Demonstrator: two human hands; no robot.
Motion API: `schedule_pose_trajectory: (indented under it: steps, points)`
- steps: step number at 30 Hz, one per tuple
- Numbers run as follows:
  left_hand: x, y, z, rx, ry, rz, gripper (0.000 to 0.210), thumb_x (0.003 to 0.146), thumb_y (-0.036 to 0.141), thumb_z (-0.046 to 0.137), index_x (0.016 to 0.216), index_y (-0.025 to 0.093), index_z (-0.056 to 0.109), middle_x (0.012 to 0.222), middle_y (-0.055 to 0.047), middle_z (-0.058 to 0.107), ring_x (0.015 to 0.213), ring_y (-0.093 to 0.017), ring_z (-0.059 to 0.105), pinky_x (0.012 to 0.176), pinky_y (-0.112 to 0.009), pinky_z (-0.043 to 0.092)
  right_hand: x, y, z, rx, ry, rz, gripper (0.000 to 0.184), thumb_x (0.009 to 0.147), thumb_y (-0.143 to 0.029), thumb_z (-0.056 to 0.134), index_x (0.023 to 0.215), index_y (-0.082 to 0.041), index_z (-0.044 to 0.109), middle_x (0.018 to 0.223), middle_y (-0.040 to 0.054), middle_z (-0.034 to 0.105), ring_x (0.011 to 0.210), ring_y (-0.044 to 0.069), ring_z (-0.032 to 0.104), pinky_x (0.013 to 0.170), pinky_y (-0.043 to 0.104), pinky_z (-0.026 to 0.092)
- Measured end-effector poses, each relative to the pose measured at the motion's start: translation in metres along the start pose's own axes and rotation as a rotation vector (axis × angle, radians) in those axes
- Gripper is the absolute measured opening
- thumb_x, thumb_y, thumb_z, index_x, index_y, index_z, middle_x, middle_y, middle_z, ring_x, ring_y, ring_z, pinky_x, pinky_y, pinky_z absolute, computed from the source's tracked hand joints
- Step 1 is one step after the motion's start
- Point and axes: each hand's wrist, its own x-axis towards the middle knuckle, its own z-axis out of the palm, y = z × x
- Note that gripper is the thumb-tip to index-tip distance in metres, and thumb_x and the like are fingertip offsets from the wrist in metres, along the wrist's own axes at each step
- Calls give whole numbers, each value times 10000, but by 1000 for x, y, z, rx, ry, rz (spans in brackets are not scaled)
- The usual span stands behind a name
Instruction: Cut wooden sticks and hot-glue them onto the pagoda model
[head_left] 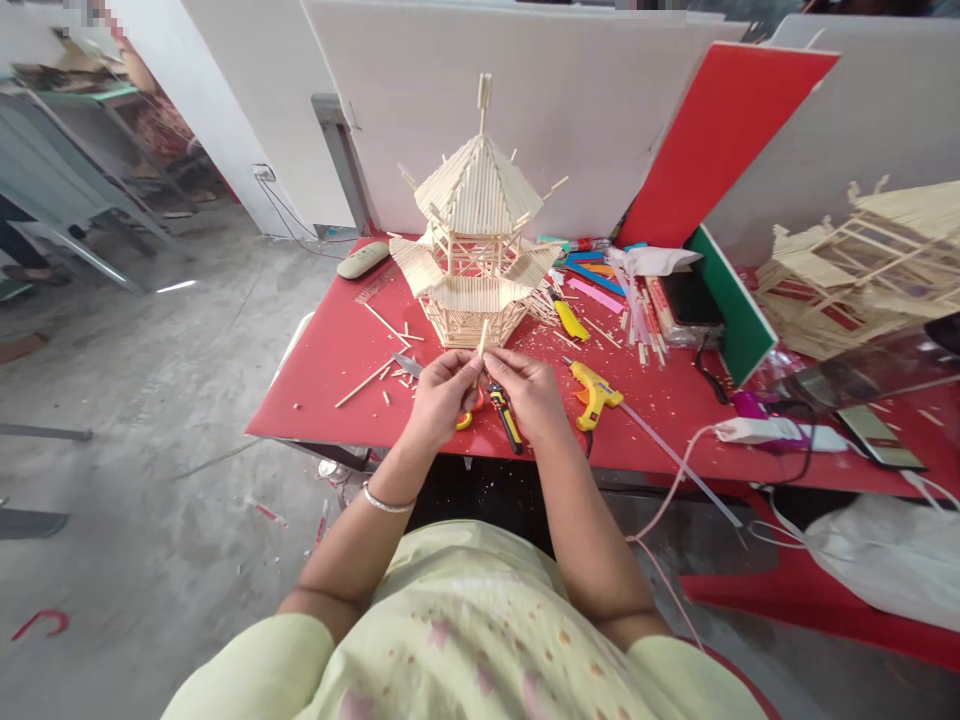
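Note:
Between my two hands a short pale wooden stick [484, 334] points upward, pinched at its lower end. The fingers of my left hand [444, 392] are closed on it, and so are those of my right hand [529, 388]. Just behind stands a pagoda model [480, 215] built of thin wooden sticks, with two tiers of roof. Pliers with yellow and black handles [506, 418] lie below my fingers. Scissors [409, 366] lie partly hidden under my left hand. To the right of my right hand rests a yellow hot glue gun [596, 393] with a long glue stick in it.
Loose sticks and scraps dot the red table [322, 385]. A yellow utility knife [570, 318], glue sticks [641, 300] and a green board [731, 305] lie to the right. A power strip [780, 434] sits near a second stick model [862, 260]. A computer mouse [363, 260] is at back left.

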Motion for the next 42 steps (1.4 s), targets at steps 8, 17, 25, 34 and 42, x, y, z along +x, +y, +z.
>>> schedule_pose_trajectory:
  steps: [8,17,25,34,42]
  points:
    - [34,54,-60,910,329,548,136,870,260,642,834,172,741,683,-1,622,588,-104,499,585,-248,390,-2,12,19,-121,-91,48,316,839,-453,759,1083,-254,790,1135,26,787,1109,236,719,1026,392,547]
    - [49,62,-59,1367,438,642,206,916,299,588,809,207,739,778,-33,665,667,-147,512,612,-292,306,-8,22,16,-205,-127,69,335,834,-489,762,1063,-247,795,1128,45,782,1070,227,726,981,381,565]
    - [49,64,-58,1427,425,644,223,902,288,572,759,197,717,748,-52,636,677,-168,505,597,-306,261,-11,27,16,-219,-151,74,309,848,-464,750,1066,-250,794,1146,39,784,1089,219,722,985,377,559]
    - [23,54,-61,897,280,445,155,850,291,654,793,187,754,653,-11,593,587,-121,474,578,-263,362,-25,28,-10,-899,-6,-213,344,991,-394,541,1213,-227,744,1208,98,723,1161,267,634,1057,436,465]
    - [-20,-17,-80,335,225,33,254,761,410,797,835,168,783,551,28,508,479,-70,400,465,-208,309,-51,41,-38,-1347,9,-130,494,954,-494,575,1354,-216,654,1290,150,656,1170,336,576,993,470,455]
